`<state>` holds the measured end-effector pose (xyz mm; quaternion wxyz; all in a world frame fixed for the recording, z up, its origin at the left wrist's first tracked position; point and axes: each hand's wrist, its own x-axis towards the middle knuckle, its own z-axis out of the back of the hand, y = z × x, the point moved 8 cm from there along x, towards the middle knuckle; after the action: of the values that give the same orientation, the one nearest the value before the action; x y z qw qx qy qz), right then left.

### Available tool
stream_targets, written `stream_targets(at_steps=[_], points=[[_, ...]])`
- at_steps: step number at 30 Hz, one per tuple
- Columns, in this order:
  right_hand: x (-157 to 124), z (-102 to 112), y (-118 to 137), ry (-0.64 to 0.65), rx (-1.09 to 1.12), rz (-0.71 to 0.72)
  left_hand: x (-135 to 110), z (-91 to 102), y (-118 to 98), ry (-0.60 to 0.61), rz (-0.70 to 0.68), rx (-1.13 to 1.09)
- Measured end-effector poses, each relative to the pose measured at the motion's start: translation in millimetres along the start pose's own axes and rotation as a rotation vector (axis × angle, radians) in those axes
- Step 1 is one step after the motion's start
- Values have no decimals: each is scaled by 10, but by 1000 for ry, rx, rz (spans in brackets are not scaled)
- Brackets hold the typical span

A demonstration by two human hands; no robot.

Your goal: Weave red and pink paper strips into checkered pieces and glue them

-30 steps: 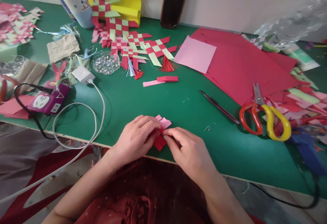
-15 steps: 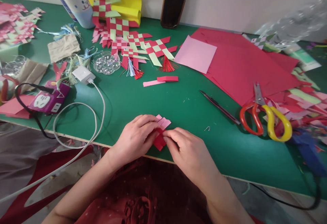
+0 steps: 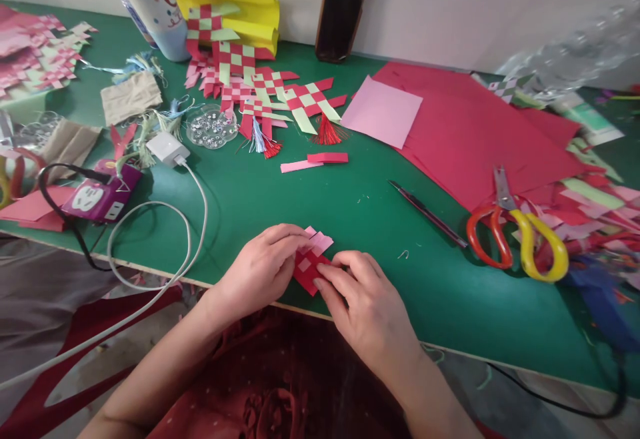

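A small woven piece of red and pink paper strips (image 3: 311,260) lies near the front edge of the green table (image 3: 360,205). My left hand (image 3: 263,269) presses on its left side with fingers curled over it. My right hand (image 3: 367,302) pinches its red strips from the right, fingertips touching the paper. Both hands rest low on the table edge.
Finished woven paper pieces (image 3: 260,85) with tassels lie at the back. Red sheets (image 3: 475,132) and a pink square (image 3: 383,111) are to the right, with scissors (image 3: 520,232) and a pen (image 3: 427,213). A white charger and cable (image 3: 173,159), a purple device (image 3: 100,199) and loose strips (image 3: 315,161) are left and centre.
My right hand's fingers have shifted left onto the red strips, and more of the woven red and pink weave shows between my hands. The view has tilted slightly.
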<state>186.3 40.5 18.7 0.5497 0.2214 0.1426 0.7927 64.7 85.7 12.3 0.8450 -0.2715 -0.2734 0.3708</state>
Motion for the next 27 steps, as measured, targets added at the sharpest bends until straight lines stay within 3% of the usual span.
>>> stream_targets(at_steps=[4,8,11,16,27], points=[[-5,19,58,-29,-29,88,-3,151,14,-70,39,-42],[-18,-5,82,2,-15,145,-85,227,-142,-89,-110,120],[-36,-13,86,1,-35,163,-202,108,-258,17,-220,234],[-65,-22,80,20,-43,178,-402,-144,-230,157,-217,445],[-40,145,-26,35,105,217,-385,-284,-267,192,-97,560]])
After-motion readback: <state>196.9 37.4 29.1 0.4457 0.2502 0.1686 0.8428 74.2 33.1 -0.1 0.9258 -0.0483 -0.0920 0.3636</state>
